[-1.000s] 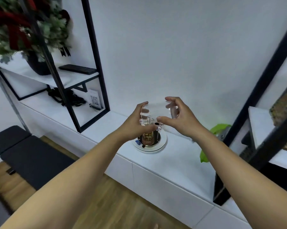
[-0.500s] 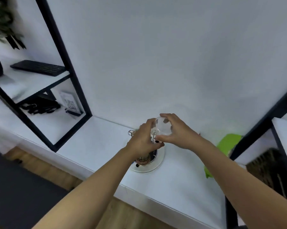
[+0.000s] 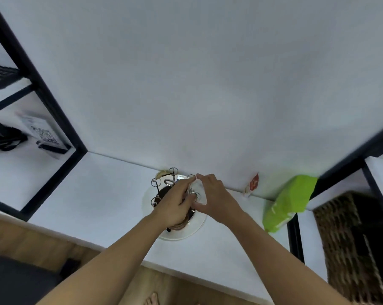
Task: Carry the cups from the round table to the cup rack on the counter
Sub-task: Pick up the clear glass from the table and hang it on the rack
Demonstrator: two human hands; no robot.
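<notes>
White bench (image 3: 102,194) against wall | cup rack (image 3: 175,194) stood at its back edge | clear cup (image 3: 198,192) was held over rack, pinched by left hand (image 3: 175,205) and right hand (image 3: 217,199), presumably for seating on a peg

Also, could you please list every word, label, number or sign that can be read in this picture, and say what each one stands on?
None can be read.
White card on the left shelf: a square code pattern, blurred; no legible text.
Small red and white packet against the wall: markings too small and blurred.
Green packet on the counter: pale print, too blurred.
The glass cup, held by the left hand and right hand, shows no lettering.
</notes>
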